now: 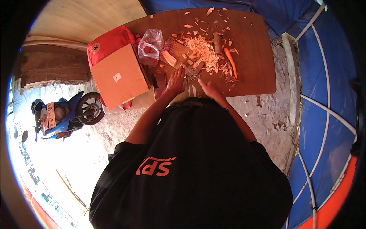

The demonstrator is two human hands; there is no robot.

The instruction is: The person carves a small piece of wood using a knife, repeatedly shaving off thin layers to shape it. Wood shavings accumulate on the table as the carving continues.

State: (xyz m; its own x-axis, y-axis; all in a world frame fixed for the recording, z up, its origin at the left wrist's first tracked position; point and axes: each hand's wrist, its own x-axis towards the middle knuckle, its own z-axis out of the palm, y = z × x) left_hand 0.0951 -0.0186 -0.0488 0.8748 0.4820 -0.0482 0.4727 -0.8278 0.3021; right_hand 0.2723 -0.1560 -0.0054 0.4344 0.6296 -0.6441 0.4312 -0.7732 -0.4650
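My left hand (176,81) is at the table's near edge, its fingers stretched out and pointing away from me. My right hand (209,89) is a little to the right, fingers curled and one digit pointing forward; what it grips, if anything, is hidden. Just ahead of both hands lies a dark, flat, blade-like piece (195,69), too small to name surely. Beyond it spreads a heap of pale chips (207,53). A pale block (169,58) lies left of the heap. A brown cylinder (217,42) and a long orange tapered object (231,63) lie on its right.
On the table (255,65), left of the chips, are a clear plastic bag (151,42), a cardboard box (119,82), a red bag (110,40) and a dark phone-like slab (160,82). A motorbike (65,114) stands left; blue tarpaulin (316,76) and pale poles stand right.
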